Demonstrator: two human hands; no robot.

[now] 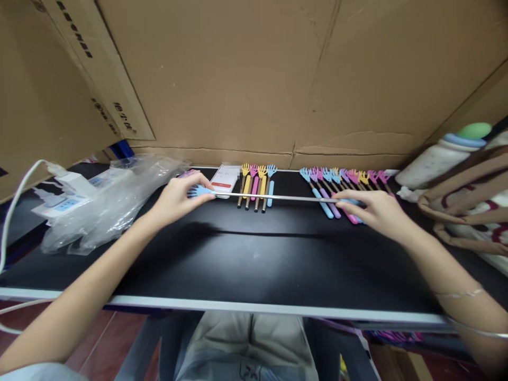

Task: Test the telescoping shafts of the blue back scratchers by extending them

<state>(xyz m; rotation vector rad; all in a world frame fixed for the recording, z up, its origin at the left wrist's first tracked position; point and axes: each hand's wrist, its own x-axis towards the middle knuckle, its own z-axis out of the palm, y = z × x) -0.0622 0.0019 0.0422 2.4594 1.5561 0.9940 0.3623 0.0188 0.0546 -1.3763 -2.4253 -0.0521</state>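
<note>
A telescopic back scratcher (273, 197) is stretched out long and level above the black table. My left hand (180, 198) pinches it by its light blue claw head (198, 191). At the other end, my right hand (375, 209) is closed around the handle, which the fingers mostly hide. Behind the metal rod lies a small group of collapsed back scratchers (254, 182) in yellow, pink and blue, with their handles apart or alongside. Nearer my right hand, a row of several more back scratchers (325, 198) lies side by side, partly covered by that hand.
A white phone-like device (224, 177) lies behind my left hand. Clear plastic bags (119, 201) and a power strip (65, 203) with a white cable sit at left. A white bottle (436, 159) and a brown-handled bag (468, 206) stand at right. Cardboard (238, 79) walls the back.
</note>
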